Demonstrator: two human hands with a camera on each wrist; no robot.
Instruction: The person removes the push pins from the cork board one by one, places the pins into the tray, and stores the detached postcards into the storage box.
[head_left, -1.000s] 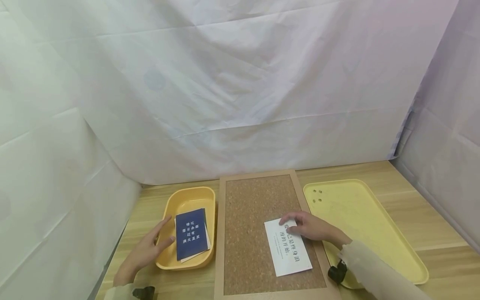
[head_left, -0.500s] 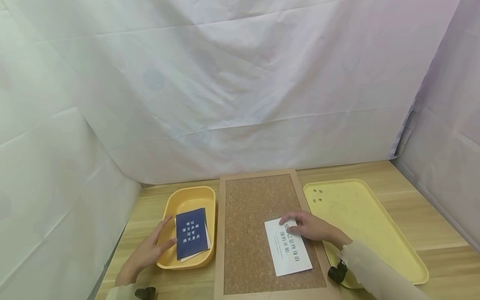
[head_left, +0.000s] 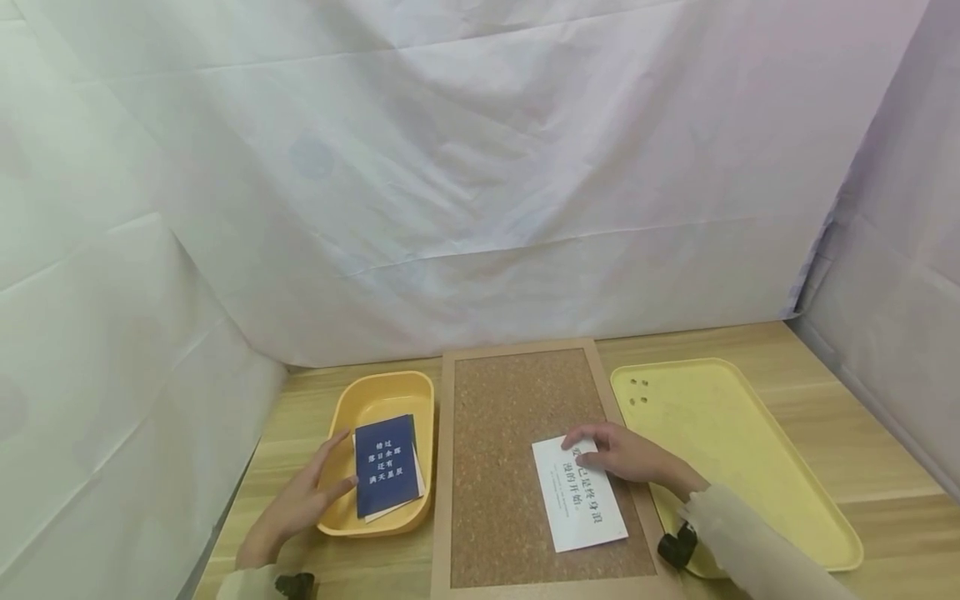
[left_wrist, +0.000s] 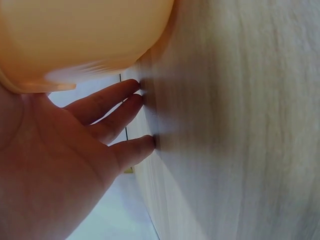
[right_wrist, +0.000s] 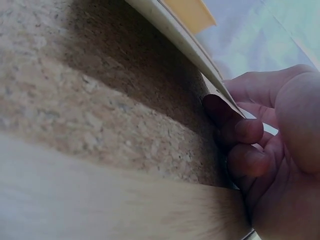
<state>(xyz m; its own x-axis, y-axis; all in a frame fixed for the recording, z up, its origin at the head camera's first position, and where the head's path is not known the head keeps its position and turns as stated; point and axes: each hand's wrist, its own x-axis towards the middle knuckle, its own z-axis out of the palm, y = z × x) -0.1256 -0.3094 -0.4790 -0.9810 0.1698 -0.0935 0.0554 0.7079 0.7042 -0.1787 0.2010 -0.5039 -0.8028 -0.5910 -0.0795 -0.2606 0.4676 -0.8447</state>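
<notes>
My right hand point(head_left: 630, 454) pinches a white card point(head_left: 588, 525) printed with dark Chinese characters, above the framed corkboard point(head_left: 498, 467). In the right wrist view the card point(right_wrist: 180, 37) slants over the cork, shading it, with fingertips underneath. At the left side of the orange-yellow bin point(head_left: 393, 408) rests my left hand point(head_left: 300, 500). Its index finger and thumb reach over the rim, the thumb tip right by a dark blue card point(head_left: 390, 467). The other fingers extend straight below the bin wall point(left_wrist: 90, 40), tips at the wooden table, in the left wrist view. Paler cards peek out under the blue one.
A shallow yellow tray point(head_left: 750, 467) lies right of the corkboard, partly under my right forearm. Several small dark pieces point(head_left: 639, 392) sit at its far left corner. White cloth point(head_left: 480, 167) hangs behind and at both sides of the wooden table point(head_left: 787, 367).
My left hand has edged slightly rightward, its thumb closer to the blue card. The right hand and white card hold their place on the board; the head view has shifted a little.
</notes>
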